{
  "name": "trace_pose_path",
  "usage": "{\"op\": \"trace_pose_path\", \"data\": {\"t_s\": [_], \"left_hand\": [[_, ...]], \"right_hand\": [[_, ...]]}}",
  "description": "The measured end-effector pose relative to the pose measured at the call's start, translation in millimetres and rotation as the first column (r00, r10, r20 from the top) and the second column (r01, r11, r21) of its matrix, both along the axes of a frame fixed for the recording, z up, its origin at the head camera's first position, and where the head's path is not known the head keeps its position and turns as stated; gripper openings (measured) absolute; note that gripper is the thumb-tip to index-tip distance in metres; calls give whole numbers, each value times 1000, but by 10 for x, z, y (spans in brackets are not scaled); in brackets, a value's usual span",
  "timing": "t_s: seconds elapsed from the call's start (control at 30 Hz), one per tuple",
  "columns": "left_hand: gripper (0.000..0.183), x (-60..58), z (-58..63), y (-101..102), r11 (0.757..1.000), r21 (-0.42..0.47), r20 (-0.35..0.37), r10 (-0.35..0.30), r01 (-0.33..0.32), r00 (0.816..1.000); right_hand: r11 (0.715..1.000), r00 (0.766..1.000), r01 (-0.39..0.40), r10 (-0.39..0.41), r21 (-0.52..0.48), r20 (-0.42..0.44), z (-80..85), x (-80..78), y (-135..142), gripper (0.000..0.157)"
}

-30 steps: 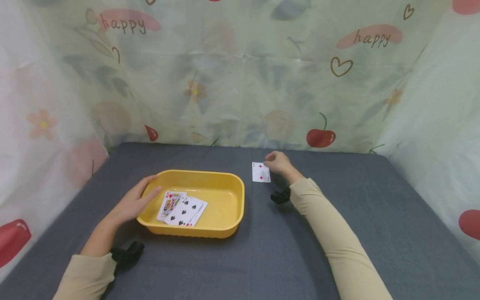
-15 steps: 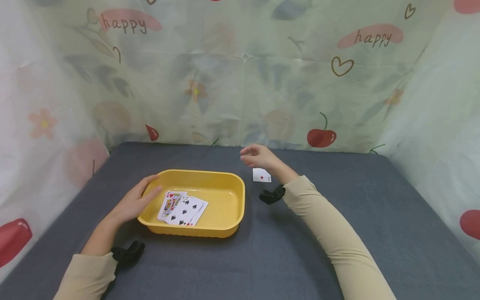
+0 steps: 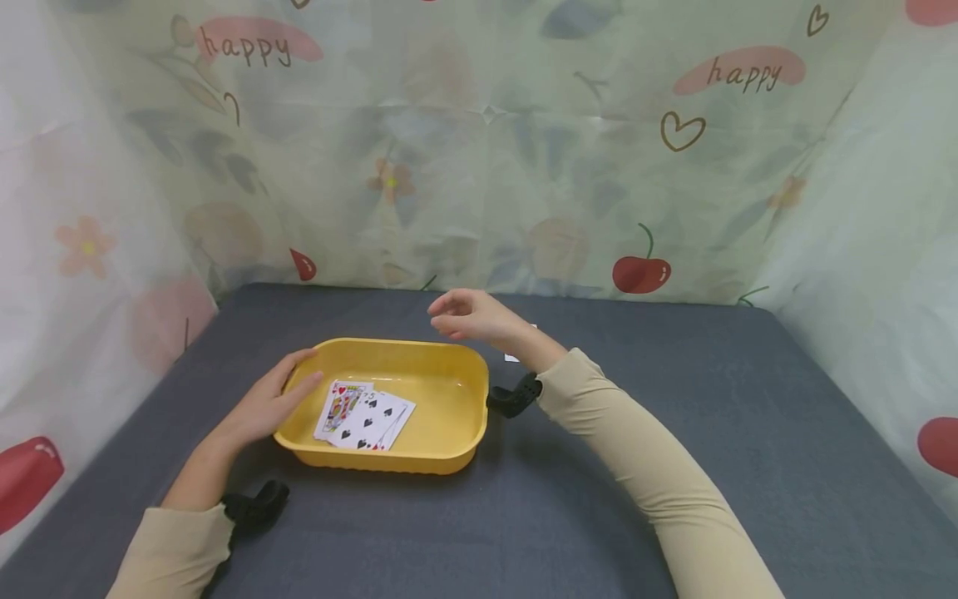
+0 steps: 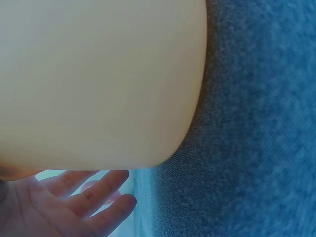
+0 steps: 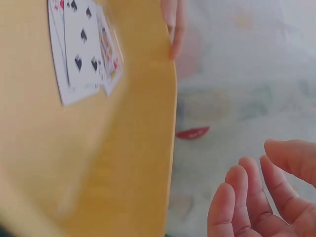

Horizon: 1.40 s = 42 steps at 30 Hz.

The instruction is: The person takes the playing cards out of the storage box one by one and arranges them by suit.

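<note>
A yellow plastic basin [image 3: 449, 408] stands on the dark cloth, left of centre. Over its left rim hooks the thumb of my left hand [image 3: 273, 399], while the other fingers lie along the outside wall. Several playing cards [image 3: 370, 420] lie inside, with a five of spades on top and a king of hearts beside it. My right hand [image 3: 479, 320] hovers near the basin's far right corner; the right wrist view shows its thumb and fingers apart, with nothing between them. Only slivers of a white card [image 3: 511, 358] show on the cloth behind the right wrist.
Dark grey cloth [image 3: 419, 541] covers the table. A patterned curtain [image 3: 479, 200] hangs behind and along both sides. Each wrist carries a black camera band, the left one [image 3: 258, 506] low beside the basin and the right one [image 3: 516, 396] close to its right rim.
My right hand has moved left from the red-diamond card toward the basin, and its forearm now hides most of that card. The card stays on the cloth. Left hand and basin keep their places.
</note>
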<state>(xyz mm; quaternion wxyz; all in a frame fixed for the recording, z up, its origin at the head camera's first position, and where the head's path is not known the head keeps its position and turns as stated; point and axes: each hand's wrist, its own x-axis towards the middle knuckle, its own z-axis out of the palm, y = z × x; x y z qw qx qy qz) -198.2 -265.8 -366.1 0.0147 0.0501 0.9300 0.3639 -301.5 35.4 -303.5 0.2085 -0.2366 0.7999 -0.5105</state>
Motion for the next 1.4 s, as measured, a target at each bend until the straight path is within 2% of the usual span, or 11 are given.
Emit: {"op": "trace_pose_path", "data": {"t_s": [0.27, 0.6, 0.97, 1.4], "left_hand": [[63, -6, -15, -11, 1000, -3, 1, -1, 1, 1000], [65, -10, -11, -2, 1000, -10, 11, 6, -6, 1000], [64, -11, -11, -7, 1000, -14, 7, 4, -4, 1000], [63, -21, -28, -17, 1000, 0, -2, -6, 6, 1000]], "right_hand": [[995, 996, -84, 85, 54, -18, -11, 82, -337, 31], [970, 982, -187, 189, 152, -1, -191, 103, -693, 33], [924, 945, -325, 322, 203, 48, -363, 108, -867, 32], [891, 923, -378, 383, 250, 32, -498, 115, -957, 31]]}}
